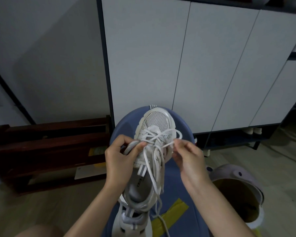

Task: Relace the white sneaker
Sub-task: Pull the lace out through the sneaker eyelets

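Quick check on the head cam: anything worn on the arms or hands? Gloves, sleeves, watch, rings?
Nothing visible. Both forearms are bare up to the frame edge, with no sleeves in view. The left hand and right hand are ungloved, with no watch, bracelet or ring showing. Fingernails look short and unpainted.

White cabinet doors [178, 65] are filling the dim background. A dark wooden rack [46, 151] is sitting on the pale floor [41, 207].

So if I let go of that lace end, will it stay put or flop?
Probably flop: the lace already hangs in limp loops over the sneaker. It looks light and thin, so the stretch pinched by the right hand likely sags.
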